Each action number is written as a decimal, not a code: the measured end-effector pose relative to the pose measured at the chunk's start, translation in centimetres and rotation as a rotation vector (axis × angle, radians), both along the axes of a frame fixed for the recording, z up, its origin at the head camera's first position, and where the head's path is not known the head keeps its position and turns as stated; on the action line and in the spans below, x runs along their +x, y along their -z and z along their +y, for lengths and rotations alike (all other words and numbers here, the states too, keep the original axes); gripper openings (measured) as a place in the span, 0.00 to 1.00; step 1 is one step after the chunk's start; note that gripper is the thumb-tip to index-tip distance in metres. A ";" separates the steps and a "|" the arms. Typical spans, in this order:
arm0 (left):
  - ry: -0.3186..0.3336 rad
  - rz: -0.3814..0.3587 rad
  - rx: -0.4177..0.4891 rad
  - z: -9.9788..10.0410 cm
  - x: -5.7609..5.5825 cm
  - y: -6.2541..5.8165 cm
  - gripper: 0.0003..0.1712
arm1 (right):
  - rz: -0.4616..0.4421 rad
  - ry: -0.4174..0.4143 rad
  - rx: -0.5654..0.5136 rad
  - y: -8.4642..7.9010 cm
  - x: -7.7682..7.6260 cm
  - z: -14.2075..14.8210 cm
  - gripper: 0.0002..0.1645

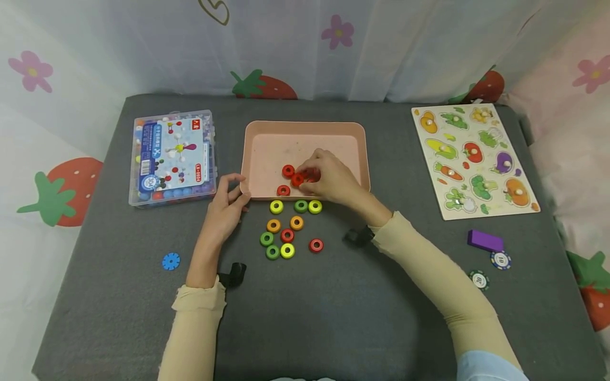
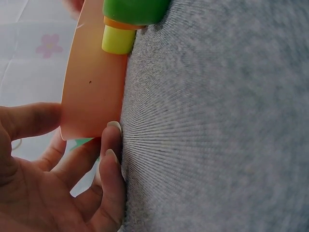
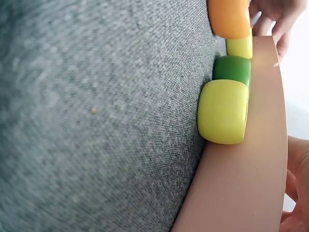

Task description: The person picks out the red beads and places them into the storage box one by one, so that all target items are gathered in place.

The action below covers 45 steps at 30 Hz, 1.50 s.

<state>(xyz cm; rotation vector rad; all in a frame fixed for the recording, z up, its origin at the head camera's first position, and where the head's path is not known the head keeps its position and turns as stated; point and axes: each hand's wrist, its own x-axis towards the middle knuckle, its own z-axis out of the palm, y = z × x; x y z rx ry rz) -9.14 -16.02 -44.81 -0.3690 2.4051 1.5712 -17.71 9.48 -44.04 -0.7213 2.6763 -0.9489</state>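
Observation:
A pink tray (image 1: pixel 305 127) lies on the grey table, with several red rings (image 1: pixel 288 171) inside near its front. My left hand (image 1: pixel 225 209) grips the tray's front left corner; in the left wrist view the thumb touches the rim and the fingers bend around the corner. Over the tray, my right hand (image 1: pixel 333 177) pinches a red ring (image 1: pixel 312 173), which the fingers partly cover. In the right wrist view the tray wall hides most of that hand. Before the tray lie loose rings: yellow (image 1: pixel 287 250), green (image 1: pixel 267 239), orange (image 1: pixel 274 226) and red (image 1: pixel 316 245).
A clear box of coloured beads (image 1: pixel 173 159) stands left of the tray, with a blue toothed disc (image 1: pixel 171 261) nearer the front. On the right are a vegetable puzzle board (image 1: pixel 476 159), a purple block (image 1: pixel 485 241) and two chips (image 1: pixel 500 260).

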 end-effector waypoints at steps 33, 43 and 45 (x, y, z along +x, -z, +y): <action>0.010 0.024 -0.028 0.1 0.1 0.0 0.21 | -0.238 -0.432 0.087 -1.5 7.7 3.5 0.16; 0.010 0.012 -0.022 0.1 0.0 -0.1 0.22 | -0.236 -0.325 -0.143 -1.5 6.5 4.0 0.14; 0.009 0.011 -0.021 0.0 0.1 -0.1 0.22 | -0.189 -0.271 -0.221 -1.6 6.0 4.0 0.15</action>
